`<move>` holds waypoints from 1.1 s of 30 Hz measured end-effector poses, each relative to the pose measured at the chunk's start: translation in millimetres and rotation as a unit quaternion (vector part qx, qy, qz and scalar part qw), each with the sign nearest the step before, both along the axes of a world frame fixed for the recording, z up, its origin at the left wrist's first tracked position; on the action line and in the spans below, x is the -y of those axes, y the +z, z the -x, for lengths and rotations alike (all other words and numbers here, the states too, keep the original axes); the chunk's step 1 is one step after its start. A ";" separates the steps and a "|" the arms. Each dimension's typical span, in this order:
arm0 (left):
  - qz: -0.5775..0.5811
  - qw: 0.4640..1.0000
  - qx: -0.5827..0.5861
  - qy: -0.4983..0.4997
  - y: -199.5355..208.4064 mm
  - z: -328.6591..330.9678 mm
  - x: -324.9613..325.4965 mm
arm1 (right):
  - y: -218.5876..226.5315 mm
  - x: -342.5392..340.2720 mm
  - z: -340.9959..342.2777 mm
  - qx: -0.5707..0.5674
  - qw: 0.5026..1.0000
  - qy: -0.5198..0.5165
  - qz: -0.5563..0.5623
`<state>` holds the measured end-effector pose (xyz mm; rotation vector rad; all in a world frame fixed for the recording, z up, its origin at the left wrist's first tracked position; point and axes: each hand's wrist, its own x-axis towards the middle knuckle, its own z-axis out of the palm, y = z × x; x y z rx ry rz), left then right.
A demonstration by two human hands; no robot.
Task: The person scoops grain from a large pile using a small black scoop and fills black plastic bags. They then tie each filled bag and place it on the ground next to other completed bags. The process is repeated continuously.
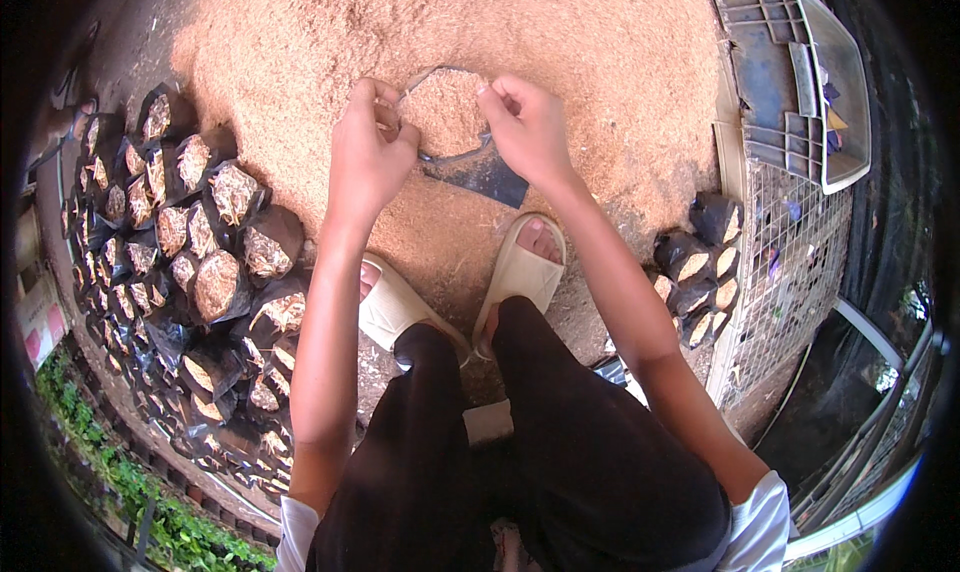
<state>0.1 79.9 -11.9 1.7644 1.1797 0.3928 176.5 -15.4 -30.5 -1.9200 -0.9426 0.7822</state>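
Between my hands is a black plastic grow bag, its round mouth held wide and light brown husk showing inside up to the rim. My left hand pinches the rim on the left side. On the opposite side my right hand grips the rim between thumb and bent fingers. The bag's lower side shows as a dark patch toward my feet. A large heap of loose husk spreads around and beyond the bag.
Many filled black bags stand packed at the left. More filled bags are at the right, beside a wire mesh panel. A grey plastic crate lies beyond them. My sandalled feet are just below the bag.
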 end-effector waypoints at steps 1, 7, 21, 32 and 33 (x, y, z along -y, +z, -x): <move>0.006 1.000 0.011 0.006 -1.9 0.2 0.3 | 2.1 0.0 0.0 -0.007 1.000 0.000 0.002; 0.013 0.999 0.032 0.019 -5.0 -1.0 0.7 | 17.3 2.1 -2.4 -0.022 0.999 -0.009 0.023; 0.027 0.998 -0.051 0.026 27.5 -7.3 7.9 | -5.3 22.3 -10.9 0.159 0.976 0.124 -0.077; -0.194 0.976 -0.063 -0.075 19.2 -4.0 12.6 | 7.6 23.7 -6.8 0.274 0.951 0.140 0.020; -0.189 0.976 -0.059 -0.088 21.2 -4.0 12.4 | 11.4 24.0 -7.9 0.270 0.951 0.146 0.023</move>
